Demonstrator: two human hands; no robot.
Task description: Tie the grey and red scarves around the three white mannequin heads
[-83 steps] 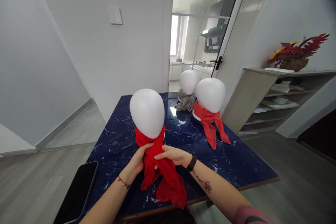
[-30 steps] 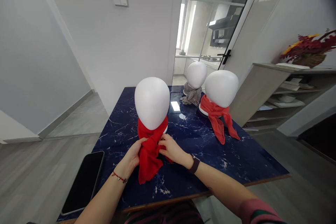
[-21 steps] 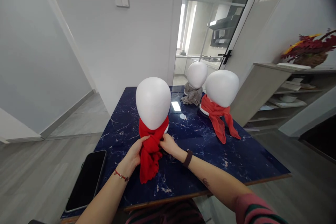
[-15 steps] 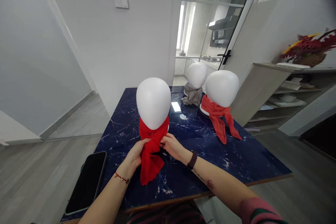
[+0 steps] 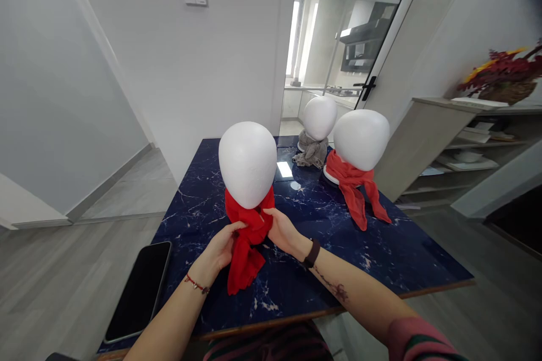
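A bright red scarf (image 5: 249, 259) is wrapped around the neck of a white mannequin head (image 5: 248, 163), with its tail hanging down onto the table. My left hand (image 5: 221, 245) grips the scarf from the left, thumb across the front just below the neck. On the opposite side, my right hand (image 5: 284, 231) pinches the scarf's right part between thumb and fingers. The fingertips of both hands are partly hidden behind the cloth.
A second white head with a coral scarf (image 5: 353, 194) and a third with a grey scarf (image 5: 312, 152) stand at the table's back right. A black phone (image 5: 139, 290) lies at the left edge of the dark blue marbled table (image 5: 305, 293).
My right hand has shifted slightly right and up, drawing the scarf's right part outward. My left hand stays on the scarf with its thumb a little farther across. The view has tilted slightly.
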